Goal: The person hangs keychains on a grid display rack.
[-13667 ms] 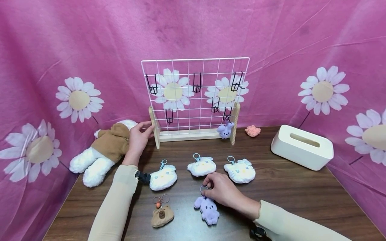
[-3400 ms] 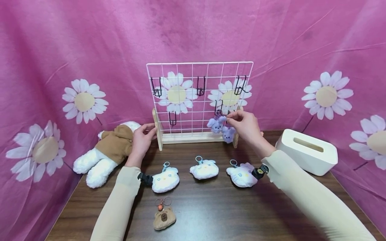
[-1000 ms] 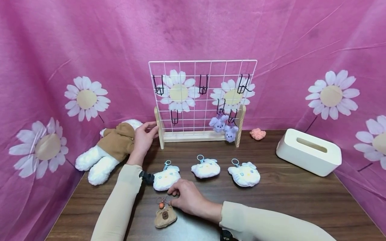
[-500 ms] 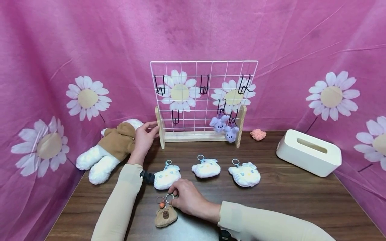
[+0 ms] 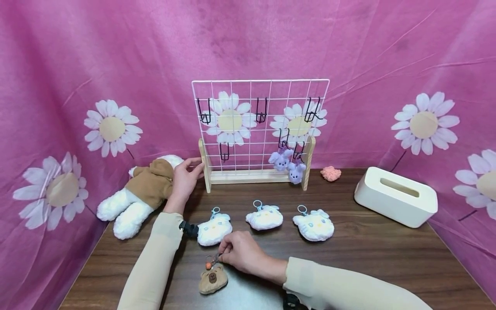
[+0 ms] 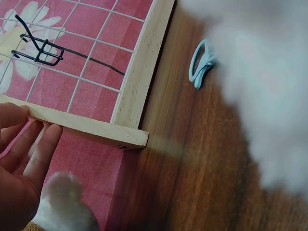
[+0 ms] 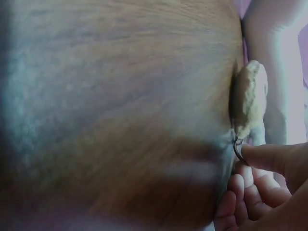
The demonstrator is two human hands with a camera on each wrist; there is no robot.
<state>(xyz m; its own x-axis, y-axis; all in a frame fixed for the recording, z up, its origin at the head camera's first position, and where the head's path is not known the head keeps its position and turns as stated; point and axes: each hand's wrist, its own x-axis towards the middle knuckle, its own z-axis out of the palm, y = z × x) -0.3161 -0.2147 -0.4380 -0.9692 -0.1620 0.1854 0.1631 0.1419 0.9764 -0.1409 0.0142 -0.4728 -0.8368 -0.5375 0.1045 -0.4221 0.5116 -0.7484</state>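
My left hand (image 5: pixel 186 175) grips the left wooden post of the white wire-grid display rack (image 5: pixel 248 177), thumb on its front edge and fingers against its outer side (image 6: pixel 29 154). My right hand (image 5: pixel 244 254) pinches the metal ring of a brown capybara plush keychain (image 5: pixel 213 280) with an orange bead (image 5: pixel 208 266). In the right wrist view the thumb presses the ring (image 7: pixel 237 150). Two purple bunny plush keychains, one (image 5: pixel 280 160) further left and one (image 5: pixel 296 173) lower right, hang from black hooks on the rack. Several other black hooks (image 5: pixel 261 115) carry nothing.
Three white cat-face plush keychains, left (image 5: pixel 214 231), middle (image 5: pixel 265 218) and right (image 5: pixel 314 226), lie across the wooden table (image 5: pixel 372 267). A dog plush toy (image 5: pixel 149 185) lies at the left, a pink pompom (image 5: pixel 331 173) beside the rack. A white tissue box (image 5: pixel 395 198) stands right.
The second purple bunny keychain went from the table onto a hook. My right hand then came down to the capybara keychain and took its ring. My left hand stays at the post.
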